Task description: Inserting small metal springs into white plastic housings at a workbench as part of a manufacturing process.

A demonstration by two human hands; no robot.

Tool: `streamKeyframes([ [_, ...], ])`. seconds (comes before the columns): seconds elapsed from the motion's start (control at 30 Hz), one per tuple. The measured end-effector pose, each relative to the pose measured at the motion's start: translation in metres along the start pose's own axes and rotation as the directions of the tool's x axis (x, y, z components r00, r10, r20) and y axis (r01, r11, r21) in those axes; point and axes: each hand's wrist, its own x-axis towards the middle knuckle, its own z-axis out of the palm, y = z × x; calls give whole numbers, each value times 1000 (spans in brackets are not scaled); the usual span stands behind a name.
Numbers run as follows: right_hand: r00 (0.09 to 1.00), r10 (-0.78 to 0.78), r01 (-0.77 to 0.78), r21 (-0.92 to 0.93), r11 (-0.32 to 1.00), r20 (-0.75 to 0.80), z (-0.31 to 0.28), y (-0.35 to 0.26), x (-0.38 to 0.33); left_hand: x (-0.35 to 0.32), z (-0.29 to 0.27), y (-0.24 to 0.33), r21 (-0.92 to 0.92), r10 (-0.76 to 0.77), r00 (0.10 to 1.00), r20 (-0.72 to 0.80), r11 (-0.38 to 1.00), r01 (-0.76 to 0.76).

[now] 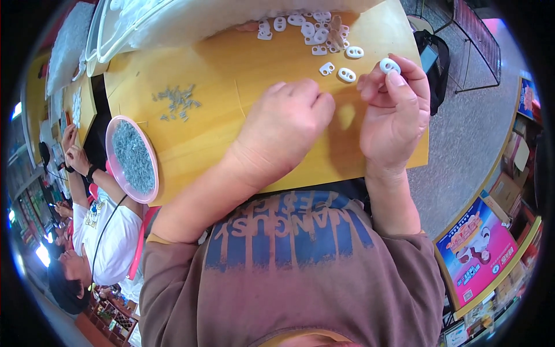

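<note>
My right hand [398,113] pinches a white two-holed cord lock [389,66] between thumb and fingertips, above the table's right side. To its left, my left hand [284,126] is over the table with its fingers curled closed; what they hold, if anything, is hidden. Just beyond the hands lie more white two-holed pieces, among them an oval one [347,75] and another oval [354,52]. Left of my left hand, a loose scatter of small grey metal pieces like springs [177,102] lies on the wood. Many more fill a pink bowl [155,184] at the table's left edge.
At the far edge, a large white-rimmed container [104,53] holds white bagged material. White pieces cluster beside a brown scrap [336,33]. Another person [113,243] works at a neighbouring table on the left. A black bag [439,72] and boxes [503,185] stand right.
</note>
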Motion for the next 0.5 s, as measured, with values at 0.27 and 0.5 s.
streamKeyframes([
  [0.27,996,31,-31,-9,999,88,7,-2,-9,-6,-4,-11,-87,50,993,-109,994,-59],
  [0.5,930,190,-106,-266,958,314,37,-4,-33,-47,-57,-7,-980,-639,746,187,-75,182],
])
